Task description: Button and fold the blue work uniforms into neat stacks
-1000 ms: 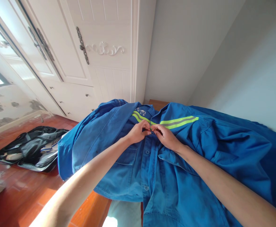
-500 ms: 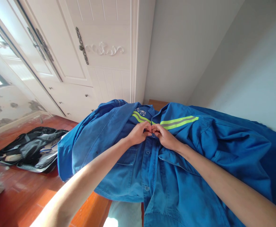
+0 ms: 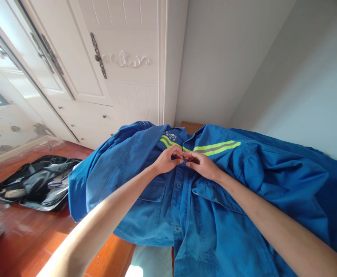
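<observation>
A blue work jacket [image 3: 228, 227] lies spread out before me, front side up, with a yellow-green and grey reflective stripe [image 3: 217, 147] across the chest. Both hands meet at its front opening, just below the stripe. My left hand [image 3: 169, 159] pinches the placket edge from the left. From the right, my right hand [image 3: 201, 164] pinches the facing edge, fingertips nearly touching the left ones. The fingers hide whatever button or hole lies between them. Further down the placket show a dark button [image 3: 179, 185] and a lower button [image 3: 178, 229], both uncovered.
White wardrobe doors [image 3: 125, 96] rise behind the jacket, beside a grey wall [image 3: 211, 57]. On the reddish wooden floor [image 3: 21, 234] at the left lies an open black suitcase [image 3: 32, 181] with things inside. Orange wood [image 3: 113, 254] shows under the jacket's lower edge.
My fingers have shifted slightly at the placket; the left forefinger now arches more, leaving a gap above the thumb. The whole view has drifted a little, and the jacket lies as before.
</observation>
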The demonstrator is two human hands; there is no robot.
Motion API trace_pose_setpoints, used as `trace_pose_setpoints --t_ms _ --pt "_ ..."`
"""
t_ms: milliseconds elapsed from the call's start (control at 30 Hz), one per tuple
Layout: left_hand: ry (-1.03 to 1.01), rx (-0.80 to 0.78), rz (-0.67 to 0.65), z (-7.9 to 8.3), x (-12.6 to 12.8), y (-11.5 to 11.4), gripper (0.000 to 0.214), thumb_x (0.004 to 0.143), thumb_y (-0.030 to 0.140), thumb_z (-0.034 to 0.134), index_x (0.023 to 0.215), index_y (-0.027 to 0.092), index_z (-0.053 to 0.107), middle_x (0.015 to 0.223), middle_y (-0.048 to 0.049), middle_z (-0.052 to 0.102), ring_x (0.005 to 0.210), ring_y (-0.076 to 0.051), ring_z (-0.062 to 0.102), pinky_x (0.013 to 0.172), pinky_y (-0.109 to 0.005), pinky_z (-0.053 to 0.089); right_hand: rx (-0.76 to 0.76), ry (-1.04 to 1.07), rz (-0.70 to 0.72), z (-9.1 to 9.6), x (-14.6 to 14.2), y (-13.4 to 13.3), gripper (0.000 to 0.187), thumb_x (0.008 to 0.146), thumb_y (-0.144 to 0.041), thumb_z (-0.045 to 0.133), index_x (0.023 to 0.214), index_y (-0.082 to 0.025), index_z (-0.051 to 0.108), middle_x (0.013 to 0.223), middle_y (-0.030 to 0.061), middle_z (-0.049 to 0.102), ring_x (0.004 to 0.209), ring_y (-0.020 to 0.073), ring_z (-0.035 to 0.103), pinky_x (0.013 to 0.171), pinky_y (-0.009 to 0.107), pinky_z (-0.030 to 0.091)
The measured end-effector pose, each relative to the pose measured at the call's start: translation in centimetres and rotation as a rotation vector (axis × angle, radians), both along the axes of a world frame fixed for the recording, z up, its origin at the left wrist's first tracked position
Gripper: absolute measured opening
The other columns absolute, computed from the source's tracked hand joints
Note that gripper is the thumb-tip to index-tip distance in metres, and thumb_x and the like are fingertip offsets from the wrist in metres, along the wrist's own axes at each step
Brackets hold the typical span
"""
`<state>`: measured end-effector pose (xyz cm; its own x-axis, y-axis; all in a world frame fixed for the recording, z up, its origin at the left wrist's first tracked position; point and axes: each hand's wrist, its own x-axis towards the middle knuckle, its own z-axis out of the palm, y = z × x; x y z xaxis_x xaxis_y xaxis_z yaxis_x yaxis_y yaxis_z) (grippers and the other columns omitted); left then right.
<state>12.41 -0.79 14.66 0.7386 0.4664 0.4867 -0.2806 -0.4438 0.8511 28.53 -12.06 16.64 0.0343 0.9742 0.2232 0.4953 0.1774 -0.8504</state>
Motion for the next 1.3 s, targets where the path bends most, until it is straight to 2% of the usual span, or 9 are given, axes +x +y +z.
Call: trace_pose_setpoints --t_ms 233,500,667,833,933,1000,1067,1200,1300 --pt "0.009 0.05 0.013 0.5 -0.2 -0.2 0.017 0.076 0.017 0.068 0.088 0.016 0.057 0.083 -0.0032 0.063 0.077 -0.014 0.06 0.075 -0.029 0.049 -0.009 0.013 0.048 0.1 0.4 0.2 0.038 0.077 -0.033 0.07 0.112 -0.02 0.064 0.103 0.0059 0.069 0.096 0.0217 0.064 0.09 0.039 0.052" --pt "0.092 0.011 0.007 0.8 -0.4 0.3 0.008 0.081 0.02 0.058 0.083 0.015 0.063 0.076 -0.0022 0.063 0.071 -0.014 0.058 0.067 -0.025 0.045 0.122 -0.168 -0.044 0.1 0.0 -0.4 0.025 0.08 -0.033 0.07 0.101 -0.021 0.065 0.1 0.0055 0.062 0.089 0.0205 0.063 0.084 0.038 0.052" --pt "0.113 0.223 0.135 0.4 -0.3 0.2 0.01 0.081 0.019 0.056 0.082 0.016 0.065 0.078 -0.0025 0.065 0.073 -0.015 0.059 0.068 -0.025 0.045 0.169 -0.412 -0.038 1.1 -0.4 -0.9 0.012 0.082 -0.031 0.068 0.084 -0.021 0.063 0.084 0.0029 0.062 0.078 0.0189 0.059 0.074 0.034 0.049" --pt "0.19 0.39 0.205 0.4 -0.5 0.3 0.012 0.081 0.014 0.053 0.079 0.018 0.064 0.078 -0.002 0.067 0.075 -0.016 0.06 0.072 -0.027 0.045 0.143 -0.523 0.058 2.1 -0.7 -1.3 0.016 0.086 -0.034 0.065 0.076 -0.021 0.065 0.078 0.0025 0.064 0.071 0.0174 0.058 0.068 0.03 0.047" --pt "0.232 0.454 0.261 0.2 -0.6 0.5 0.015 0.079 0.012 0.052 0.082 0.019 0.065 0.08 -0.0026 0.069 0.078 -0.018 0.061 0.075 -0.029 0.046 0.085 -0.47 -0.002 2.1 -0.4 -1.3 0.019 0.091 -0.034 0.056 0.097 -0.023 0.07 0.082 0.0032 0.069 0.075 0.0186 0.063 0.071 0.032 0.05" --pt "0.253 0.479 0.285 0.1 -0.6 0.5 0.017 0.078 0.012 0.053 0.087 0.019 0.065 0.08 -0.0033 0.069 0.08 -0.02 0.061 0.077 -0.031 0.046 0.042 -0.446 -0.063 1.8 -0.1 -1.1 0.033 0.093 -0.027 0.048 0.123 -0.025 0.063 0.085 0.0027 0.07 0.072 0.0179 0.065 0.072 0.033 0.053" --pt "0.255 0.515 0.29 0.1 -0.6 0.4 0.019 0.075 0.011 0.054 0.089 0.018 0.065 0.083 -0.0044 0.07 0.084 -0.022 0.061 0.08 -0.033 0.047 0.054 -0.486 -0.076 1.4 0.3 -0.8 0.049 0.09 -0.017 0.045 0.138 -0.028 0.052 0.099 0.0042 0.069 0.082 0.0185 0.067 0.08 0.036 0.055" --pt "0.256 0.59 0.289 0.2 -0.7 0.0 0.02 0.073 0.01 0.055 0.088 0.017 0.065 0.094 -0.0079 0.071 0.092 -0.025 0.062 0.088 -0.036 0.047 0.108 -0.688 -0.031 0.8 0.6 0.1 0.059 0.086 -0.008 0.044 0.14 -0.031 0.05 0.138 0.007 0.053 0.12 0.0232 0.057 0.1 0.041 0.049" --pt "0.323 0.652 0.319 0.4 -0.9 -0.3 0.015 0.078 0.014 0.054 0.087 0.016 0.067 0.096 -0.0102 0.071 0.097 -0.027 0.063 0.088 -0.038 0.046 0.042 -0.838 -0.005 1.0 0.4 0.9 0.049 0.09 -0.011 0.042 0.132 -0.03 0.059 0.143 0.0087 0.05 0.115 0.0247 0.061 0.096 0.041 0.05"
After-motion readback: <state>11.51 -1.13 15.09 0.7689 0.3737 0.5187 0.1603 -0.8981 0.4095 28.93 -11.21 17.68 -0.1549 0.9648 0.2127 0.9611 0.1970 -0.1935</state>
